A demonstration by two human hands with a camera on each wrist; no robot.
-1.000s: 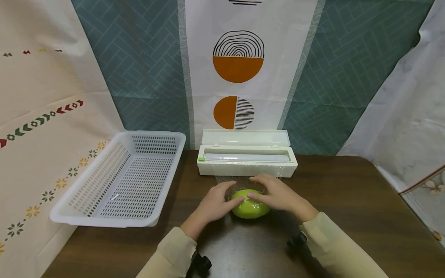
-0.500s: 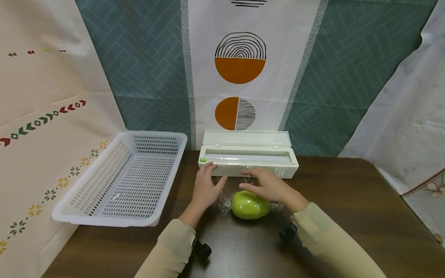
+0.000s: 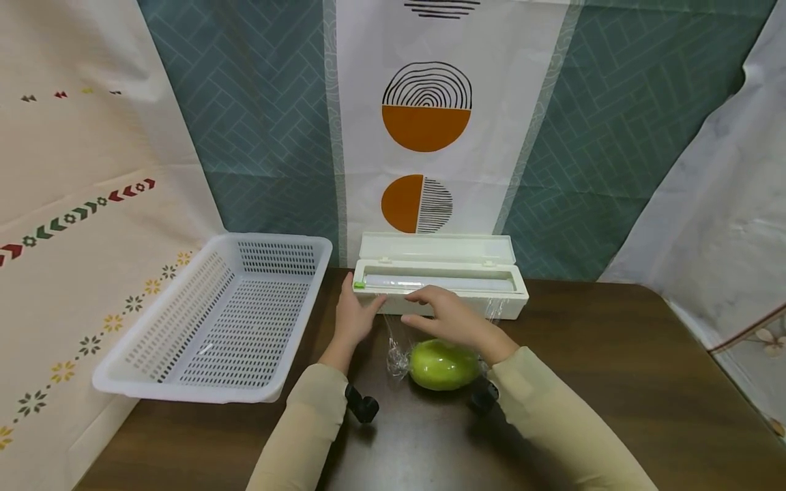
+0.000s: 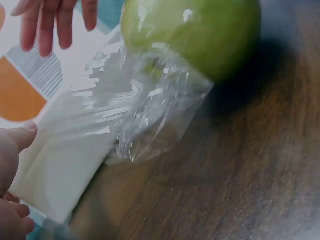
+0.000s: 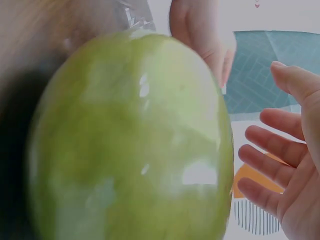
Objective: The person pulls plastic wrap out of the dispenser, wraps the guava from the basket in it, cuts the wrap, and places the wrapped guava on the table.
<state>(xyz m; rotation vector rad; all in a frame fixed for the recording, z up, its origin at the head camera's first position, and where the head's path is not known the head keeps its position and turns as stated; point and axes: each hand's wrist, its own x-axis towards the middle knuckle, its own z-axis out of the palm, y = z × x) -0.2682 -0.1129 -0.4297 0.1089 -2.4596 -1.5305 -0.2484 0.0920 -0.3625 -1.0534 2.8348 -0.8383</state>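
Note:
A smooth oval green fruit (image 3: 442,366), wrapped in clear cling film (image 4: 145,107), lies on the table. The film bunches at its left end and stretches back to a white cling film dispenser (image 3: 469,264) with its lid up. At the dispenser's left front corner is my left hand (image 3: 351,322), thumb along the front face and fingers beside the end, fairly straight. My right hand (image 3: 454,319) hovers between fruit and dispenser, fingers spread and holding nothing. In the right wrist view the fruit fills the left side, apart from the right fingers (image 5: 272,150).
Left of the dispenser stands a white perforated plastic basket (image 3: 279,354). Behind are hanging cloths, including a patterned white panel (image 3: 426,157). The dark wooden table (image 3: 614,368) extends to the right, with a rounded far corner.
Both hands have come off the wrapped fruit. The left hand has moved forward and left to the dispenser's end; the right has lifted forward and slightly left over the fruit.

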